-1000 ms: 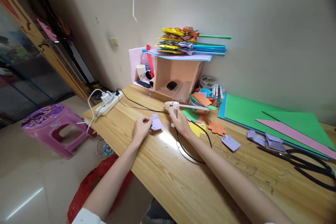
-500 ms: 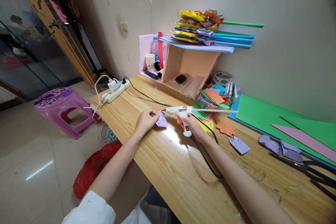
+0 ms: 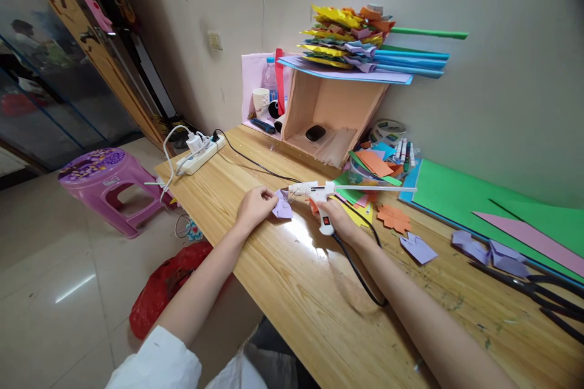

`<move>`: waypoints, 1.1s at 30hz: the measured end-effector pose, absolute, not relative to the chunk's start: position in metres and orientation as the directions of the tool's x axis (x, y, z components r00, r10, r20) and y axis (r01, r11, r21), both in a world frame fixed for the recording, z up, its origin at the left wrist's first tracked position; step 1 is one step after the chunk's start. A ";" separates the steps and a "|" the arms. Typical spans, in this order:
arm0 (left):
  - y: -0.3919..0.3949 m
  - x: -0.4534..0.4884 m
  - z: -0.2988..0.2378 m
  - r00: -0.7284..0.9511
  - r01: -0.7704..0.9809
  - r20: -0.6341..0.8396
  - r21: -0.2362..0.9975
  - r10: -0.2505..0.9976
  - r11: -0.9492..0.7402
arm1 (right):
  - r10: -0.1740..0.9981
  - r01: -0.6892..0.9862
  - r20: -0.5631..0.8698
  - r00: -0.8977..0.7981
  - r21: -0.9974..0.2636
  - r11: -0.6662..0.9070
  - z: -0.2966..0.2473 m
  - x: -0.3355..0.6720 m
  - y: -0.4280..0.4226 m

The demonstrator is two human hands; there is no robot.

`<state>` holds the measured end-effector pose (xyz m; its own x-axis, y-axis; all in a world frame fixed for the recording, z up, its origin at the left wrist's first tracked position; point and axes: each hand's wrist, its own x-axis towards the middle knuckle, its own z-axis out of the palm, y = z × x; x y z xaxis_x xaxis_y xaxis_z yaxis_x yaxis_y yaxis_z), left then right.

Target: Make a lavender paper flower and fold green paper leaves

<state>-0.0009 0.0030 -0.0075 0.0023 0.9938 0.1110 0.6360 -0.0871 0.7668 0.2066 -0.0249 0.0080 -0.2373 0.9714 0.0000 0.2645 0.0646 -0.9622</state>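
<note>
Head view: left hand (image 3: 255,205) pinches a small folded purple paper piece (image 3: 282,208) against the wooden counter (image 3: 292,282), mid-counter near the front edge. Right hand (image 3: 336,223) is wrapped round the handle of a white plastic hot-glue gun (image 3: 314,191), nozzle at the paper; can't tell if it touches. Paper looks light, thin, easily creased: hold the edge away from the nozzle. Gun looks rigid and light, tip probably hot, black cord (image 3: 360,275) may drag: handle only.

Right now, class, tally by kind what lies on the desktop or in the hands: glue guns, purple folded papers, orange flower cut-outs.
glue guns: 1
purple folded papers: 4
orange flower cut-outs: 1
Total: 6
</note>
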 end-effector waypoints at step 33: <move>0.006 -0.001 -0.008 -0.044 0.547 0.109 0.834 0.993 -0.067 | 0.980 0.231 -0.040 -0.193 -0.973 0.006 0.009 0.207 -0.023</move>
<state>-0.0006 0.0056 -0.0076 -0.0435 0.9931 0.1088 0.5472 -0.0674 0.8343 0.2070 -0.0233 0.0089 -0.1934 0.9803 -0.0397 0.2312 0.0062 -0.9729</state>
